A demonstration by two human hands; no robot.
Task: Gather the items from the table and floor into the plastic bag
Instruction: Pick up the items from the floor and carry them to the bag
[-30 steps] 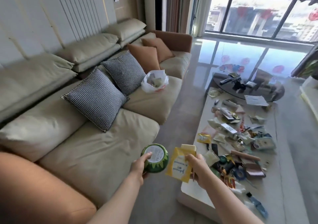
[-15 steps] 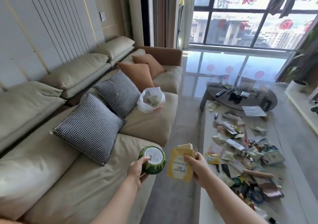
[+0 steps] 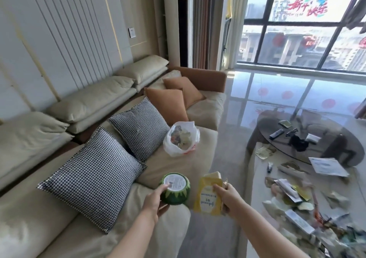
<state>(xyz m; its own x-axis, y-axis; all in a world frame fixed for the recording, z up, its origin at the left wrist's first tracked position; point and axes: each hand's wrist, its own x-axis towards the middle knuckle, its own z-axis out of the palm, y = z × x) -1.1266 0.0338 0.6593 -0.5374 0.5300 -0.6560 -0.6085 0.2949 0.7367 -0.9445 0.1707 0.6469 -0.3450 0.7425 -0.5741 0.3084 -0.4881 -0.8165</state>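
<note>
Beige sofa cushions [image 3: 194,158] were seen bearing the white plastic bag [image 3: 181,138], while nearer the camera a watermelon-patterned tub [image 3: 175,191] was gripped by the left hand [image 3: 153,203] and a yellow packet [image 3: 209,196] was pinched by the right hand [image 3: 230,199].

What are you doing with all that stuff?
A person is tidying up. The left hand holds a round green container with a white label, and the right hand holds a yellow packet. Both are held out over the sofa, towards a white plastic bag that sits open on the seat with some things already inside. The low table on the right is littered with wrappers and papers, so plenty is left to collect.
</note>
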